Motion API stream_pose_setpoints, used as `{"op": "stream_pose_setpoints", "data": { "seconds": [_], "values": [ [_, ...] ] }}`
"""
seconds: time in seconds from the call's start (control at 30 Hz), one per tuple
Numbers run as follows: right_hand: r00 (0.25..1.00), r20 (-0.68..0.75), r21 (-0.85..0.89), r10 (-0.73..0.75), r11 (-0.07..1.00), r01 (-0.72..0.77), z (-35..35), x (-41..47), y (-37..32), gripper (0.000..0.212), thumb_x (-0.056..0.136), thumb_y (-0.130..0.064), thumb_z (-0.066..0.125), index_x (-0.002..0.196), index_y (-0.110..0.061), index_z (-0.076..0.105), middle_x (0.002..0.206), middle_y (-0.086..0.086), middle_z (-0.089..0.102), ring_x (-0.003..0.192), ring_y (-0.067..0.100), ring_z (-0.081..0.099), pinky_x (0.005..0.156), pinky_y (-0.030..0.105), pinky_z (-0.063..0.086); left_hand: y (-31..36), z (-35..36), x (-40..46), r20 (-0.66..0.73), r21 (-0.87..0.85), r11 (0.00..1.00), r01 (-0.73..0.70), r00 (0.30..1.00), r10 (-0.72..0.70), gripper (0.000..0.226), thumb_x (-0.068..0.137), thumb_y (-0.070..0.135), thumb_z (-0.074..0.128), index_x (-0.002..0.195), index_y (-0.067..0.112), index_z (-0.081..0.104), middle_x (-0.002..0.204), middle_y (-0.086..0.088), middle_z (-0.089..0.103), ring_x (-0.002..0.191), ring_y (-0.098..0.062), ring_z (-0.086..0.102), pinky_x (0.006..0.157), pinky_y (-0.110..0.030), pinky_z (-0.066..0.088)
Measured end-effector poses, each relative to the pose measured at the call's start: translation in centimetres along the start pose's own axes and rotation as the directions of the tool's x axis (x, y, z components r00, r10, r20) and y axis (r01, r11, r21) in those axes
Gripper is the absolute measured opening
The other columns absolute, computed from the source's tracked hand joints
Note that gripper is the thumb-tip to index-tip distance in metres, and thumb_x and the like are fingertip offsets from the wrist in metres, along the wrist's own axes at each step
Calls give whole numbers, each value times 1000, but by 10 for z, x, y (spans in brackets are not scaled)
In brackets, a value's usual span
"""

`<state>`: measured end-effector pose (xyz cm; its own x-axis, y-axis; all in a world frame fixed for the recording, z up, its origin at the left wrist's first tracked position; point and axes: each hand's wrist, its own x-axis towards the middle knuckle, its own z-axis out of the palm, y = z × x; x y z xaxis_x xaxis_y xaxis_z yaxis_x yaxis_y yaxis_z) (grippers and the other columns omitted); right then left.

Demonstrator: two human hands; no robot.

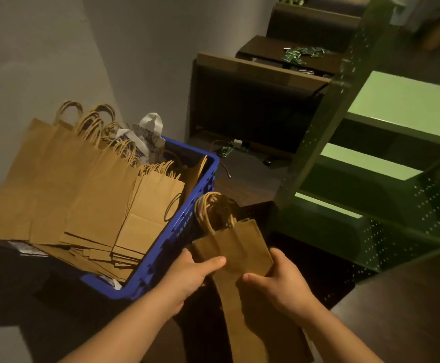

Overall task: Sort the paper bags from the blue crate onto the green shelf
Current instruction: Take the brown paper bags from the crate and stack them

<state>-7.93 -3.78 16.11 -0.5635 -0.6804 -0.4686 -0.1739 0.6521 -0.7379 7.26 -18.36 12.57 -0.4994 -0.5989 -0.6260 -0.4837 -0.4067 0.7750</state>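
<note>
Bag (233, 247) between both hands' grip

My fingers on both hands sit behind the narrow paper bag (240, 255), out of sight. Its lower end runs off the bottom edge. The blue crate (187, 213) hides the bottoms of its bags. The small green bits (302, 52) on the far table are too tiny to identify.

Crate (161, 271) sits left, bags (88, 195) stacked inside; shelf (371, 158) stands right; held bag (240, 252) between them, up front.
</note>
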Motion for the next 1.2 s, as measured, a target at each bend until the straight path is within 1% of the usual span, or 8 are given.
{"op": "stream_pose_setpoints", "data": {
  "seconds": [0.1,0.17,0.27,0.37,0.6,0.73,0.93,1.2],
  "values": [
    [999,-1,-257,-36,966,35,-7,-4,27,49,85,-35,80,119,-44,46,107,-19,66,98,3,66,86,26,58,-6,12,-4,-196,208,973,-104,970,146,140,53,62,93,161,33,8,165,-4,27,151,-32,30,120,-58,32],
    [999,4,-409,-38,912,36,-7,-9,41,51,84,-33,79,116,-49,42,105,-18,68,93,4,67,85,28,60,-12,19,-6,-253,513,827,-230,880,401,145,59,62,91,159,39,-11,168,3,0,157,-28,3,125,-56,21],
    [996,10,-552,-84,831,76,-1,-15,59,48,85,-43,75,116,-49,39,101,-15,68,88,5,66,80,26,58,-23,24,-2,147,868,304,-393,788,598,143,69,77,75,144,46,-43,166,7,-21,154,-20,-21,126,-47,-4],
    [980,1,-658,-201,737,152,9,-19,76,44,93,-45,67,126,-45,38,104,-12,67,91,6,66,79,25,54,-24,29,12,400,881,62,-469,809,431,137,77,69,73,145,43,-43,169,7,-19,155,-21,-24,120,-43,-18],
    [955,27,-741,-295,635,217,31,-21,109,46,98,-43,60,137,-41,35,119,-8,67,112,16,64,102,37,45,-38,31,36,505,814,230,-534,845,175,125,70,55,88,163,26,8,160,2,37,149,-20,32,123,-35,26],
    [972,-17,-737,-235,660,147,37,-26,121,62,96,-53,58,148,-40,27,140,-8,56,132,19,51,118,47,28,-60,29,50,545,797,169,-580,811,215,101,73,50,86,155,37,28,148,14,47,141,-10,40,121,-32,28],
    [983,-65,-714,-171,697,74,15,-47,149,71,90,-61,58,149,-36,28,143,-9,49,127,17,53,111,39,36,-60,36,51,552,800,140,-584,807,210,95,71,58,84,150,41,35,140,19,49,133,-7,43,119,-34,30],
    [988,-59,-706,-144,705,60,-5,-53,166,28,96,-36,59,121,-36,46,105,-5,70,91,19,67,78,36,58,-57,68,49,536,811,167,-561,826,173,88,67,69,81,142,41,45,134,19,58,128,-9,51,113,-39,33]
  ]
}}
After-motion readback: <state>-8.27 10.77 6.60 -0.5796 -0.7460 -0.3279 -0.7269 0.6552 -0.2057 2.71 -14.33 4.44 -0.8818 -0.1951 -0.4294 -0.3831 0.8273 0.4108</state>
